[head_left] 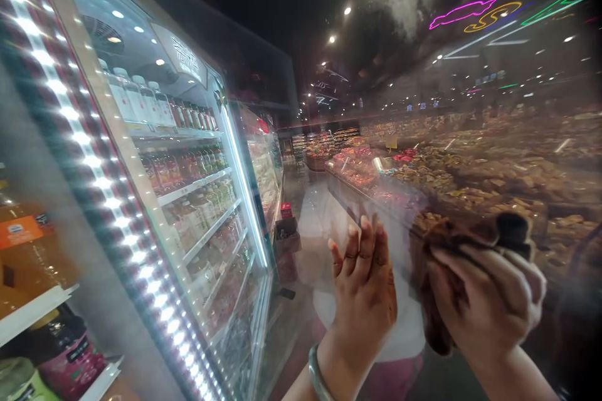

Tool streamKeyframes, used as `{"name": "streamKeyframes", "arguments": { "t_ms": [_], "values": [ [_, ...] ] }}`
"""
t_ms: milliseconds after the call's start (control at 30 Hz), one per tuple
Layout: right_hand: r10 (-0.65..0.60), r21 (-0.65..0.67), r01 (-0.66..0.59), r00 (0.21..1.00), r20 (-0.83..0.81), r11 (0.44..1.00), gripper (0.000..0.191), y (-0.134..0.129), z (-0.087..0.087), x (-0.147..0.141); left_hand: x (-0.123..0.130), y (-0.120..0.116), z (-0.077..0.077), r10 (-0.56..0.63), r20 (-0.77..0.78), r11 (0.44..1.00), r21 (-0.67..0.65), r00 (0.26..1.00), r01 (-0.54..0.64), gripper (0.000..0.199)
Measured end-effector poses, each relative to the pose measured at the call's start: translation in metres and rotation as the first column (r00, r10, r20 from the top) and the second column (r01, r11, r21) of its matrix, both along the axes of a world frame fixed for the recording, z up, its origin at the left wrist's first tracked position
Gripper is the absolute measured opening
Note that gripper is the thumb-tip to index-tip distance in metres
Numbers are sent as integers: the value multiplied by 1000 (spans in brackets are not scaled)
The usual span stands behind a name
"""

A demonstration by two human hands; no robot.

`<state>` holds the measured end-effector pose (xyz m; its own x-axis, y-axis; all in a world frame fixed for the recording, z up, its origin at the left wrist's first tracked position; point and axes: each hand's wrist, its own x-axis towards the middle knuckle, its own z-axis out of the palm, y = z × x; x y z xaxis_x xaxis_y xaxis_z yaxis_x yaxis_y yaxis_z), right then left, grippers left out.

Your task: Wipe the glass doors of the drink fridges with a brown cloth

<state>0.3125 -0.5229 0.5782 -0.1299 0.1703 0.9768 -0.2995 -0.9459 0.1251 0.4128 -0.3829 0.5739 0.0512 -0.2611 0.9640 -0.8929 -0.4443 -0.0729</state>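
Note:
My left hand (364, 291) is raised near the middle of the view, fingers spread and pointing up, flat against a clear glass pane. A pale green bangle (318, 373) circles that wrist. To its right, my right hand (493, 294) is wrapped round a dark brown cloth (435, 326). A black object (512, 229) shows above its knuckles; what it is I cannot make out. The pane carries a hazy reflection of a figure in a pale top behind my left hand.
A lit drinks cooler (202, 188) with rows of bottles stands on the left, edged by a bright light strip (113, 203). Large bottles sit on shelves (35, 313) at the lower left. Piled goods (493, 182) on a long display fill the right. A box (286, 235) stands on the floor.

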Motion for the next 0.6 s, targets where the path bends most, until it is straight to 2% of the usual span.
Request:
{"name": "streamKeyframes", "arguments": {
  "t_ms": [67, 133, 167, 233, 300, 367, 433, 533, 600],
  "values": [
    [6, 47, -7, 1000, 19, 999, 41, 4, 19, 3, -8, -9, 2, -13, -6, 1000, 26, 1000, 13, 68],
    [33, 49, -31, 999, -25, 998, 38, 13, 23, 8, -14, -15, 2, -6, -27, 999, 32, 1000, 7, 68],
    [55, 34, -53, 997, -62, 998, 36, 16, 17, 9, -15, -16, 1, 4, -35, 1000, 24, 999, -3, 69],
    [87, -20, -90, 988, -126, 996, 36, 13, -6, 5, -18, -16, -4, 27, -54, 999, 22, 998, -26, 69],
    [77, -73, -87, 988, -133, 994, 47, -2, -30, -7, -21, -14, -9, 48, -64, 997, 56, 997, -45, 70],
    [45, -90, -51, 996, -72, 995, 64, -19, -39, -20, -26, -16, -12, 41, -51, 994, 101, 998, -36, 72],
    [53, 5, -54, 998, 17, 999, 71, -31, -27, -29, -34, -22, -11, 10, -25, 992, 125, 1000, -6, 73],
    [86, 193, -106, 990, 108, 975, 60, -30, 11, -27, -44, -36, -5, -24, -20, 992, 127, 1000, 27, 73],
    [88, 159, -99, 993, 78, 982, 55, -24, 22, -20, -46, -43, -3, -26, -30, 994, 106, 999, 29, 71]
  ]
}}
